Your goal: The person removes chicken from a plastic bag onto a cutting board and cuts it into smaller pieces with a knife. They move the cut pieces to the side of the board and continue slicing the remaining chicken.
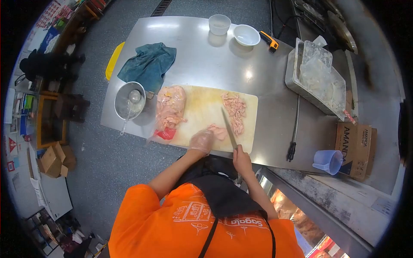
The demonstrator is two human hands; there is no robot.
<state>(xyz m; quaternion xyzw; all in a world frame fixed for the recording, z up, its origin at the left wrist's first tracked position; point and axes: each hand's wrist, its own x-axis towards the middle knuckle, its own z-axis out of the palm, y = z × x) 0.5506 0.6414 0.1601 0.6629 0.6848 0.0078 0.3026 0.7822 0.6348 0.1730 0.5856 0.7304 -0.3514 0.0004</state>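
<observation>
My left hand (201,142), in a clear plastic glove, rests on the cutting board (202,103) against a flat piece of raw meat (217,132); its fingers are bent over the meat's edge. My bare right hand (242,161) is wrapped round the handle of a long knife (229,128), whose blade points away from me over the board. Right of the blade lies a pile of cut meat strips (235,112). At the board's left sits a larger heap of raw meat (171,105) in a clear bag with a red patch.
On the steel table (193,56) are a metal bowl (122,99) with a ladle, a teal cloth (148,65), two white bowls (246,35), an orange-black device (269,41) and a powdery metal tray (316,81). A blue jug (328,161) stands by a cardboard box (355,148).
</observation>
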